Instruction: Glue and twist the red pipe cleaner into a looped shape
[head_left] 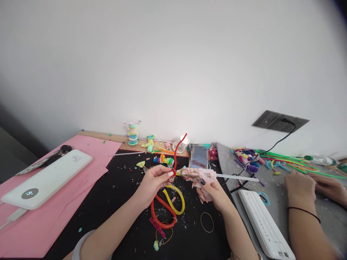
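Between its thumb and fingers, my left hand point(158, 178) pinches a red pipe cleaner point(175, 153), one end of which sticks up toward the wall. My right hand point(213, 191) is wrapped around a pink glue gun point(202, 174). A pale glue stick point(235, 177) juts from the gun's back, and its nozzle points left, close to the pinched spot; whether they touch I cannot tell. Below both hands, a thick red loop point(162, 226) and a yellow curved strand point(182, 207) lie on the black mat point(130, 216).
Left are pink sheets point(89, 151) and a white power bank point(51, 177). A phone point(199, 157) leans behind the glue gun. A white power strip point(264, 224) lies right, near another person's hands point(300, 184). Pipe cleaners point(287, 159) and a black cable point(273, 146) are behind.
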{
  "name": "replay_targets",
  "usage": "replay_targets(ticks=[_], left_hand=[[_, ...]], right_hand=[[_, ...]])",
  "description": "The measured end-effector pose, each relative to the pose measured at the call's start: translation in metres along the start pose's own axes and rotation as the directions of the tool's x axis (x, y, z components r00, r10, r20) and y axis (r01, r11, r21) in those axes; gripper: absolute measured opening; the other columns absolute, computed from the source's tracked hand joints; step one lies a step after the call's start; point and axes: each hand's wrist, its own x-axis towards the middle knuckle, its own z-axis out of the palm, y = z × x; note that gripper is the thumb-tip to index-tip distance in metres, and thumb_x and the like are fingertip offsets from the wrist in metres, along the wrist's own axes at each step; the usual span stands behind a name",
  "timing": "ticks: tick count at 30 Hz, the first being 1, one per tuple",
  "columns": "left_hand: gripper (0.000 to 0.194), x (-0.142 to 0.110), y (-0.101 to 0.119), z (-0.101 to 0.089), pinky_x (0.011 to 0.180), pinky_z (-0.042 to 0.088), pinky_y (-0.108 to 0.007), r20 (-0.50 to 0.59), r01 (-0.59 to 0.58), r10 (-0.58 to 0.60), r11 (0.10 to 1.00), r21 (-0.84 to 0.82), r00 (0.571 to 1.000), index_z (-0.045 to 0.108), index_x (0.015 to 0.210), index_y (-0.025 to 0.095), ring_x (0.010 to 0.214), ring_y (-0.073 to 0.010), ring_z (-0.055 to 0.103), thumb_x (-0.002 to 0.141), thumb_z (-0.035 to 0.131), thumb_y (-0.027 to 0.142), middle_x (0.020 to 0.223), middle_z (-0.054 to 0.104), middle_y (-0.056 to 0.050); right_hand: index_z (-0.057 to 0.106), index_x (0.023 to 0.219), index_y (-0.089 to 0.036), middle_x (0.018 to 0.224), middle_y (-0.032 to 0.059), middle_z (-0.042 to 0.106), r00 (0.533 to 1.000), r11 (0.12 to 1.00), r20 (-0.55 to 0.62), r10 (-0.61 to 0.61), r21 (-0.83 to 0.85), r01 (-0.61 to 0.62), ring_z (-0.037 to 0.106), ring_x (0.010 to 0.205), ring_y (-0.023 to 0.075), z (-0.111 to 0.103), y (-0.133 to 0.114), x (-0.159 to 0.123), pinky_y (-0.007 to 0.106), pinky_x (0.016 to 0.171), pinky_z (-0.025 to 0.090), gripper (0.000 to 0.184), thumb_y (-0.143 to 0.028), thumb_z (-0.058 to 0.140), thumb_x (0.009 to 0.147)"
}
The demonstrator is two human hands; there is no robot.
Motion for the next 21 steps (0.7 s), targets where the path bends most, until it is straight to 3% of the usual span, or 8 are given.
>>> replay_targets(ticks=[21], left_hand=[[0.014, 0.0010, -0.0007, -0.0031, 0.056, 0.044, -0.018, 0.003, -0.028, 0.028, 0.999, -0.038, 1.000, 0.067, 0.075, 0.017, 0.055, -0.0053, 0.052, 0.066, 0.076, 0.023, 0.063, 0.060, 0.003]], right_hand=[[0.054, 0.084, -0.015, 0.049, -0.0074, 0.041, 1.000, 0.997, 0.010, 0.022, -0.073, -0.021, 0.032, 0.036, 0.0044, 0.0006, 0.0016, -0.0008, 0.020, 0.039, 0.035, 0.041, -0.056, 0.055, 0.078]])
